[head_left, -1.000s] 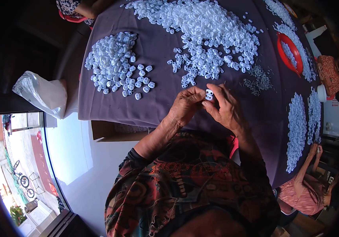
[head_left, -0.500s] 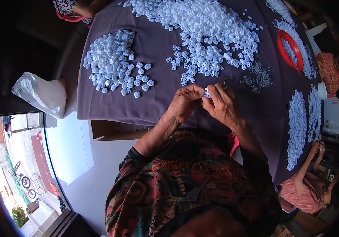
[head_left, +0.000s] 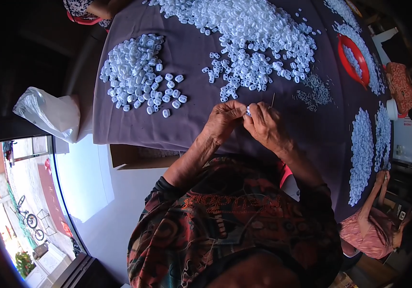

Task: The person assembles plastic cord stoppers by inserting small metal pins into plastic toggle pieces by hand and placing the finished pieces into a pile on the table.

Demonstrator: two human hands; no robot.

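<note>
Both hands are meeting over the purple cloth-covered table (head_left: 134,125): left hand (head_left: 222,122) and right hand (head_left: 266,127) fingers are pinching one small white plastic piece (head_left: 248,111), near the big far pile of white plastic pieces (head_left: 244,33).

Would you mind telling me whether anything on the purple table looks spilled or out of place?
Nothing looks damaged. The small white pieces lie in loose heaps on the purple cloth, with some scattered strays at the edges. Both hands, left hand and right hand, meet on one white piece.

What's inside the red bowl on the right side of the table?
The red bowl holds a small heap of white plastic pieces, like the piles on the purple cloth. Anything beneath that heap is covered.
</note>
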